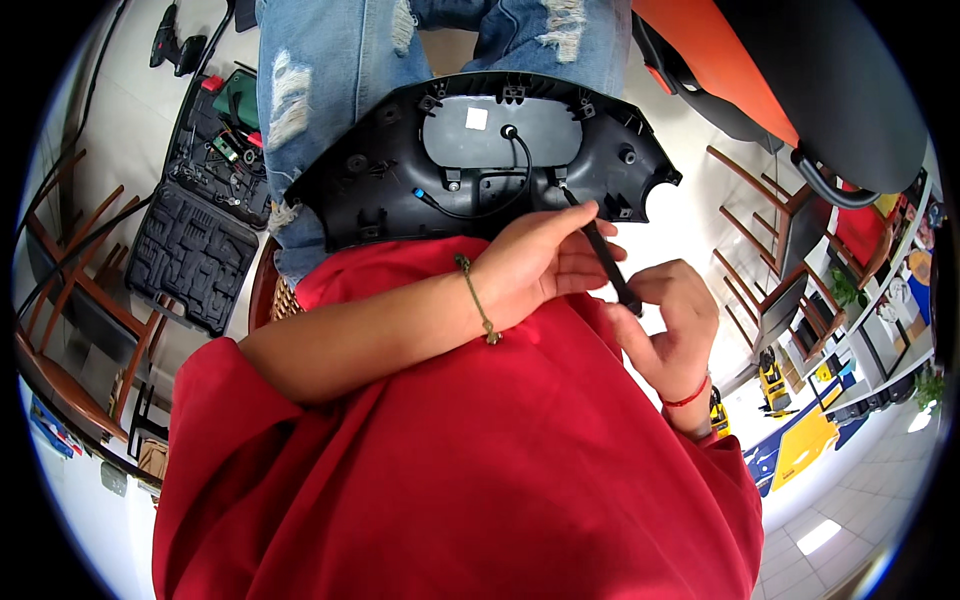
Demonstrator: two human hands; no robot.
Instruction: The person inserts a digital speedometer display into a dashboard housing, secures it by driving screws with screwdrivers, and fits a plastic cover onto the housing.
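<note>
A black plastic cover (385,150) with a grey oval panel (450,145) lies across my lap, its ribbed inner side facing up. A slim black screwdriver (606,258) slants down to the cover, its tip at a small screw post right of the panel. My left hand (540,255) is closed loosely round the screwdriver's upper shaft, thumb on top and fingers partly behind it. At the handle end, my right hand (668,325) pinches the screwdriver between thumb and fingers. A black cable (528,175) loops from the panel to a blue-tipped connector (420,193).
Left of my legs, an open tool case (195,235) lies on the floor, with a cordless drill (175,42) beyond it. Wooden chairs (775,210) stand at the right and left. A large orange and black object (780,80) fills the far right.
</note>
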